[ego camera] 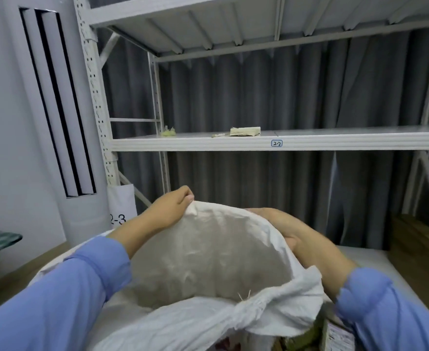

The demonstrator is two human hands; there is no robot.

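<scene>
Head view: left hand (174,207) pinches the sack (208,254) rim — mouth held open. Right hand (274,219) sits half-hidden behind it, grip unclear — filling seemingly not begun.

The white sack (208,254) gapes open before me, mouth stretched wide, far rim lifted, near rim crumpled and folded down, pale inside showing.

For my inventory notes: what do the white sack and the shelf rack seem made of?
White sack: probably woven plastic fabric, slightly shiny, frayed threads at the rim. Shelf rack: likely painted metal, matte white, punched holes in its upright.
</scene>
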